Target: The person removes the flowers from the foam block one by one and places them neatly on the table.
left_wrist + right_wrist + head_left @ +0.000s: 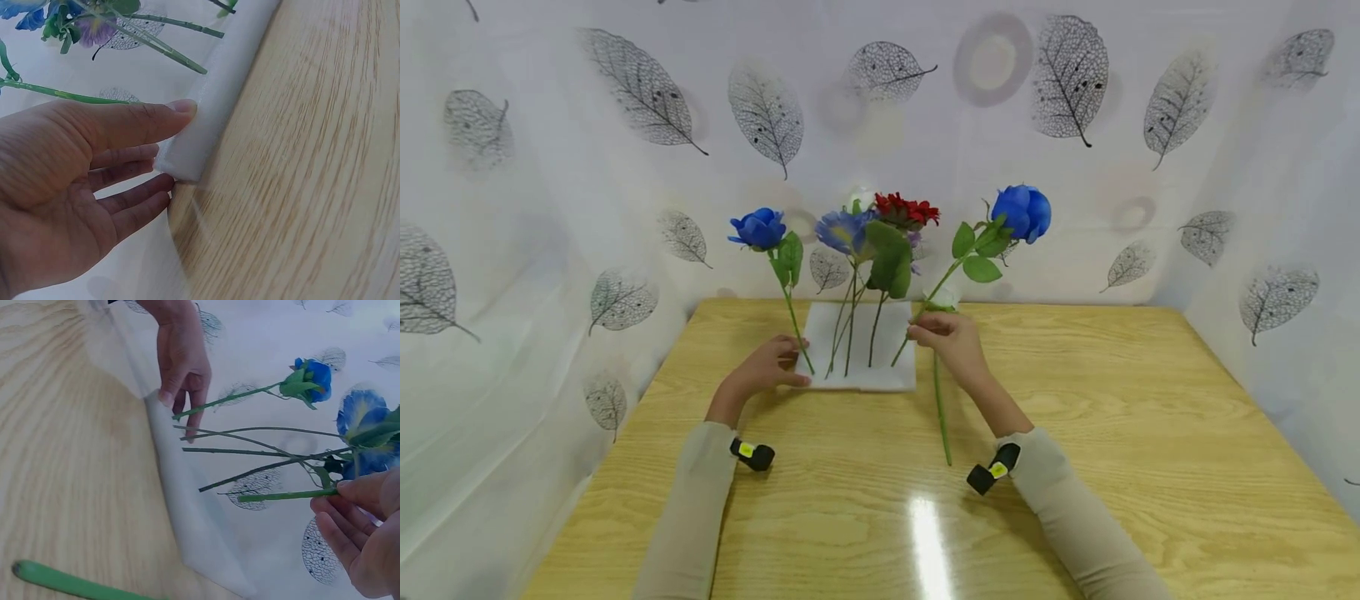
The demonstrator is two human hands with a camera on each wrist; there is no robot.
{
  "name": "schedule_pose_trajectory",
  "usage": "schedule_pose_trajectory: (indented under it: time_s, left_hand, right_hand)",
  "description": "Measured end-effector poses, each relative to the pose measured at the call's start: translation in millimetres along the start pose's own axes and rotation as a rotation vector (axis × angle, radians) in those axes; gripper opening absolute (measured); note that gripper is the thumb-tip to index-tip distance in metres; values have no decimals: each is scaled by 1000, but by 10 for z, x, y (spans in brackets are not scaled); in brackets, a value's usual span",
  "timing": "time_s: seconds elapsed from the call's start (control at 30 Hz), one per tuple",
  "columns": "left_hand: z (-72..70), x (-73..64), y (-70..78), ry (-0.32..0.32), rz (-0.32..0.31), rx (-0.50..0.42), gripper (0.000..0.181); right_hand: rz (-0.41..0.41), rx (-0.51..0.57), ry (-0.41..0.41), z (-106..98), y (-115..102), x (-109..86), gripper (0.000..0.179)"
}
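Note:
My right hand [951, 337] pinches the green stem of a blue rose [1022, 212] between thumb and fingers. The rose leans to the right, and its stem end overlaps the right side of a white foam block [859, 382]. At the block's left end, my left hand [81, 169] holds the corner, thumb over the front edge and fingertips against the side. Several flowers stand in the foam: another blue rose [758, 228] at the left, a blue-purple flower [844, 232] and a red flower [907, 210] with a big green leaf.
A white rose [942, 296] on a long green stem [942, 408] lies on the wooden table [1075, 433], partly behind my right hand. Close behind the table hangs a white curtain [865, 125] printed with grey leaves.

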State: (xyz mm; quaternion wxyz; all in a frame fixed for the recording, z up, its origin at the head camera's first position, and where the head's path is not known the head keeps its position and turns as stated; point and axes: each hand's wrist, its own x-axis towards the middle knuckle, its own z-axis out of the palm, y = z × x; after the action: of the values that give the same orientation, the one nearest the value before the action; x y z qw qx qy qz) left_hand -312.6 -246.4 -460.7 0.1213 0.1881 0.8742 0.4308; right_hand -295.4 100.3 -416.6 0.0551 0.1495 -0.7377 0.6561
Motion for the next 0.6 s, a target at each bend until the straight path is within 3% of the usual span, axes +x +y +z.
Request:
schedule_pose_trajectory:
  time_s: [0.2, 0.6]
  left_hand:
    - [21, 28, -12, -7, 10, -18, 67]
    - [-10, 10, -59, 6, 15, -17, 66]
  right_hand:
    - [44, -30, 33, -177, -14, -21, 28]
    - [152, -146, -94, -492, -12, -81, 34]
